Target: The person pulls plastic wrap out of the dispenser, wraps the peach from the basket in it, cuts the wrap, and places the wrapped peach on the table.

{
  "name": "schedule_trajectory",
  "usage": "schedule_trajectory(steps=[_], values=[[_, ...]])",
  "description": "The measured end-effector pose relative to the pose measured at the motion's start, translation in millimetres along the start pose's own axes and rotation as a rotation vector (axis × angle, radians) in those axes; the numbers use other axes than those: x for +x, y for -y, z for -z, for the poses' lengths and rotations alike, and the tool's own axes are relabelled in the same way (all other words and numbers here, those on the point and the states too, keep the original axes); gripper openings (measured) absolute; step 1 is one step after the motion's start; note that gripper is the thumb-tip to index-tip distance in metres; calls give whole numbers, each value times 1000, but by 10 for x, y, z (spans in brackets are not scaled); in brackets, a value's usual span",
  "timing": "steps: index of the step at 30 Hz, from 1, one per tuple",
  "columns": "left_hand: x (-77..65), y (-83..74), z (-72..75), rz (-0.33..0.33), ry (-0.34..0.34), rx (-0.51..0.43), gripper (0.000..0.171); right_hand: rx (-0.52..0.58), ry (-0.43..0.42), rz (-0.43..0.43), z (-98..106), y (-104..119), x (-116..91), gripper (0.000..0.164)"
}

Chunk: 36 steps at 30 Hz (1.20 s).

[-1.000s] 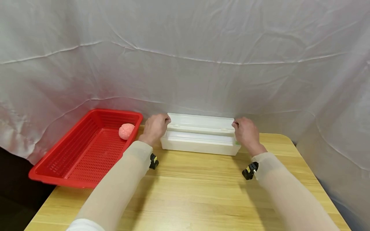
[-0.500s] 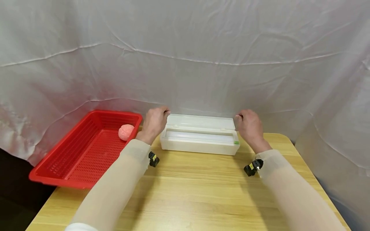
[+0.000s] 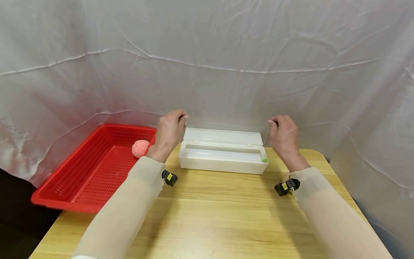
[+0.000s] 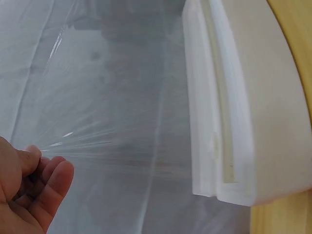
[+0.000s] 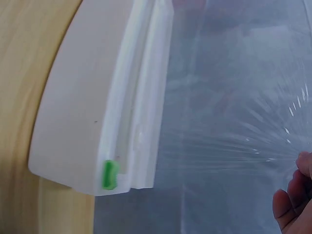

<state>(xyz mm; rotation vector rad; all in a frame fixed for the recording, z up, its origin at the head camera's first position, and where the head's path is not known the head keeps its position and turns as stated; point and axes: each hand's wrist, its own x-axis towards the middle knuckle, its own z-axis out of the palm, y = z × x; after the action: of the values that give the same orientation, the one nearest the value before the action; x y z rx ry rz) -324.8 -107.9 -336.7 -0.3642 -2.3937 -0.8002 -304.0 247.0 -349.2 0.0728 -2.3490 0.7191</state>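
Clear cling film (image 4: 112, 146) is pinched at its two upper corners: the fingers (image 4: 48, 180) of the left hand (image 3: 169, 131) are closed on one corner, and the fingers (image 5: 292, 202) of the right hand (image 3: 284, 133) on the other. Radiating creases at each pinch show the sheet under tension. Both hands are raised above and just behind the ends of the white dispenser box (image 3: 223, 154), so the film rises as a taut, nearly upright sheet from the box's slot; holding it by both corners keeps it flat and stops it clinging to itself. The box sits near the back edge of the wooden desk (image 3: 210, 216), its hinged lid (image 3: 223, 136) folded open towards the backdrop, which leaves the roll free to unwind. A small green slider (image 5: 110, 174) sits at the right end of the box's front rail. To the left, partly overhanging the desk, lies a red basket (image 3: 81, 172) with a pink ball (image 3: 140, 148) in its far corner, well apart from the film. White cloth (image 3: 207, 61) screens the background.
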Motion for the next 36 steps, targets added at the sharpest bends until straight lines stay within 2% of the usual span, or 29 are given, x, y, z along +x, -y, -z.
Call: schedule_trajectory(steps=[8, 17, 25, 36], values=[[-30, -124, 149, 47, -41, -113, 13, 89, -97, -5, 100, 100, -23, 24], [-70, -199, 270, 4, -136, -193, 14, 147, -232, 70, 191, 197, -29, 22], [-84, -281, 361, -25, -199, -237, 13, 177, -288, 84, 287, 281, -20, 24], [-99, -312, 445, -34, -243, -317, 12, 233, -338, 103, 371, 408, -81, 26]])
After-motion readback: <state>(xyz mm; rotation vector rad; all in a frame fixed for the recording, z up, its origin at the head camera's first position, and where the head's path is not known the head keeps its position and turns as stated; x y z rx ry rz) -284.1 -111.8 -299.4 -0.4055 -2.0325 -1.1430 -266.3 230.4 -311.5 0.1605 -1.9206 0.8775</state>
